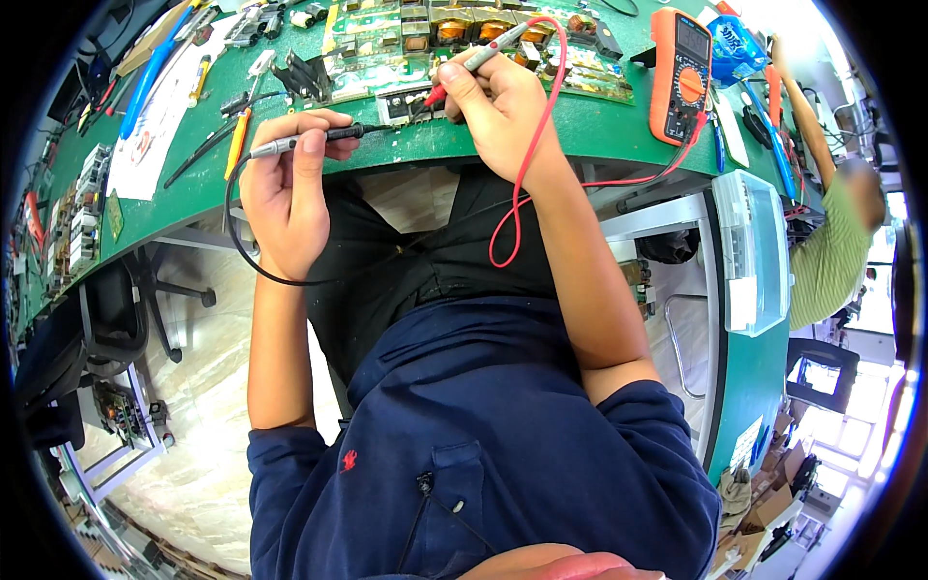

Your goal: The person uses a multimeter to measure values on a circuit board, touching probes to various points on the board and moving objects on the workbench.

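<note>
My left hand (295, 188) is closed around a black-tipped test probe (275, 147) with a grey grip, its tip pointing right toward a small component with metal pins (411, 104) at the bench's near edge. In my right hand (505, 111) is a red-tipped test probe (496, 48), slanting down and left, its red end close to the same component. Whether either tip touches a pin I cannot tell. Beyond lies a large circuit board (377, 70) with copper coils. An orange multimeter (680, 82) at the right has the red lead (522, 184) plugged into it.
Left on the green bench (184, 208) are a white paper sheet (155, 145), an orange-handled tool (238, 143) and black heatsink-like parts (302, 77). A blue packet (737, 48) sits behind the multimeter. A clear plastic box (754, 256) stands at the right. Another person (836, 242) works farther right.
</note>
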`<state>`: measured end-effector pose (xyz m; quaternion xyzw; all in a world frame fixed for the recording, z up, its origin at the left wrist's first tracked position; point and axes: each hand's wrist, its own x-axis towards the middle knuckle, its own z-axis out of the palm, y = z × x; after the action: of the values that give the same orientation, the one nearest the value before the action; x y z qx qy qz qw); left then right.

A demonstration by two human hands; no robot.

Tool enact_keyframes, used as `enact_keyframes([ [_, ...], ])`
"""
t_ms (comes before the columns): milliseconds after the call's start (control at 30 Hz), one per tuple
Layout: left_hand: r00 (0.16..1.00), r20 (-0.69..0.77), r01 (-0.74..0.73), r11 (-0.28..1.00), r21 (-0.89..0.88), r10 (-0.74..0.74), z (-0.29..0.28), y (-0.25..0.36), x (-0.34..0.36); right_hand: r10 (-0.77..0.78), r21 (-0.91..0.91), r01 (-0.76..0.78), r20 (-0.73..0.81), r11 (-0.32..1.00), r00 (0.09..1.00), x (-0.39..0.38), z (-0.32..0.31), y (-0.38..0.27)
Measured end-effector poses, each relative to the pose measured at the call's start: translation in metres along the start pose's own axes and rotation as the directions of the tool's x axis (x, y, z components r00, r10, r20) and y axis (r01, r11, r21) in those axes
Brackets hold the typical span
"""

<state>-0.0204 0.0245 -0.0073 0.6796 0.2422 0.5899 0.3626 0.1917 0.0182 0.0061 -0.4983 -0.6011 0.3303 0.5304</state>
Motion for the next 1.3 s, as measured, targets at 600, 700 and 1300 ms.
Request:
enact_keyframes([
  [600, 1.000, 0.023, 0.000, 0.984, -0.179, 0.004, 0.009, -0.007, -0.006, -0.076, 0.398, 0.172, -0.246, 0.901, 0.966, 0.004, -0.019, 0.024],
  [700, 0.999, 0.033, -0.008, 0.993, -0.117, 0.012, 0.009, -0.007, -0.006, -0.081, 0.298, 0.145, -0.214, 0.944, 0.973, 0.003, -0.016, 0.019],
  [1300, 1.000, -0.015, -0.002, 1.000, -0.031, 0.002, -0.005, 0.000, 0.001, -0.111, 0.015, 0.111, 0.006, 0.994, 0.994, -0.003, -0.004, 0.000],
])
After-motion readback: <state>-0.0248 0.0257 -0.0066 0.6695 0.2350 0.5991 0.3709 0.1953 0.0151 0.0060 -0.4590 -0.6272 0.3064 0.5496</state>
